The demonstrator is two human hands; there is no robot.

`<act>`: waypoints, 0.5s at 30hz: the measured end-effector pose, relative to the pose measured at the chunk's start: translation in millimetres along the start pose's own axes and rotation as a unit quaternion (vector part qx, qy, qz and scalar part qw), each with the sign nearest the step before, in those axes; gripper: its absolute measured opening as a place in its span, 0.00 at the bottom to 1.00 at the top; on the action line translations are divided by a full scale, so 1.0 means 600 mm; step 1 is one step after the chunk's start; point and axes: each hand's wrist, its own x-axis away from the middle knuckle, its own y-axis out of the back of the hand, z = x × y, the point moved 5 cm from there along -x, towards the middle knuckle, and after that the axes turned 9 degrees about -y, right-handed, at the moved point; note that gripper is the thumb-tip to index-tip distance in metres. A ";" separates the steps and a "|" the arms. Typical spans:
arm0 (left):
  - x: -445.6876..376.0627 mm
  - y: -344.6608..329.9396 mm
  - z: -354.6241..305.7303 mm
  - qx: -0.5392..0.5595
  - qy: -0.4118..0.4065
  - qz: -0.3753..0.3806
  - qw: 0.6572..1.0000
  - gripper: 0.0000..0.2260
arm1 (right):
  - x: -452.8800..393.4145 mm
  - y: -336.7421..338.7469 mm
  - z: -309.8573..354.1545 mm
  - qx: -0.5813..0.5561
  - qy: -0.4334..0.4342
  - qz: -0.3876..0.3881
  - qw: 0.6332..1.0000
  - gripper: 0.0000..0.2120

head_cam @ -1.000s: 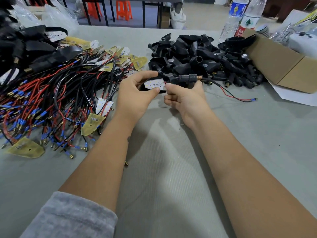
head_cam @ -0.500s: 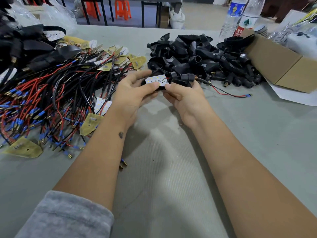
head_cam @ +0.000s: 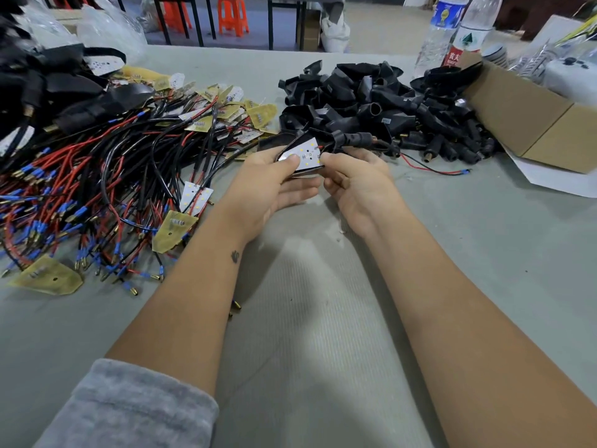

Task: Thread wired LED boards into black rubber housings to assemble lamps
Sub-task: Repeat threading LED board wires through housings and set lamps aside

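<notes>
Nearest, lower left: grey sleeve (head_cam: pixel 129 405) on the left forearm; both bare forearms angled up over the grey table (head_cam: pixel 323 350).

Centre, above the table: left hand (head_cam: pixel 271 189), palm up, fingers loosely curled beneath the housing (head_cam: pixel 290 142), thumb pressed onto the near left corner of the LED board (head_cam: pixel 305 155). Right hand (head_cam: pixel 358 179), fingers curled, thumb tip pinching the board's right edge, remaining fingers wrapped under the housing's neck. White board, yellow LED dots facing up, seated in the open mouth of the black rubber housing, tilted slightly. Ribbed neck (head_cam: pixel 355 139) pointing right, brass tip at its end. Red-and-black wire (head_cam: pixel 433 168) exiting past the neck, trailing right across the table, blue terminal at its end. Depth of the board's seating inside the housing: cannot tell.

Left of the hands: large heap of wired boards (head_cam: pixel 97 189), red and black leads with blue terminals, yellow-backed and white-faced boards mixed in. Beyond that heap, far left: assembled lamps (head_cam: pixel 64 92) stacked in a dark pile.

Just beyond the hands: pile of empty housings (head_cam: pixel 371 101), touching a cardboard box (head_cam: pixel 533 121) at right. White paper (head_cam: pixel 555 182) under the box.

Far edge: two plastic bottles (head_cam: pixel 458 30) upright behind the pile. Off the table: orange stools (head_cam: pixel 232 16), dark table legs.
</notes>
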 end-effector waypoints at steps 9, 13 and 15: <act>-0.008 0.025 -0.010 -0.046 -0.080 -0.099 0.991 0.05 | 0.008 -0.019 -0.003 0.065 0.012 0.051 0.997 0.05; -0.007 0.052 -0.018 -0.012 -0.085 -0.162 0.983 0.04 | 0.014 0.002 0.015 0.064 0.069 -0.060 0.994 0.05; -0.006 0.058 -0.022 -0.005 -0.082 -0.169 0.982 0.02 | 0.019 0.021 0.037 0.231 0.153 -0.174 0.945 0.05</act>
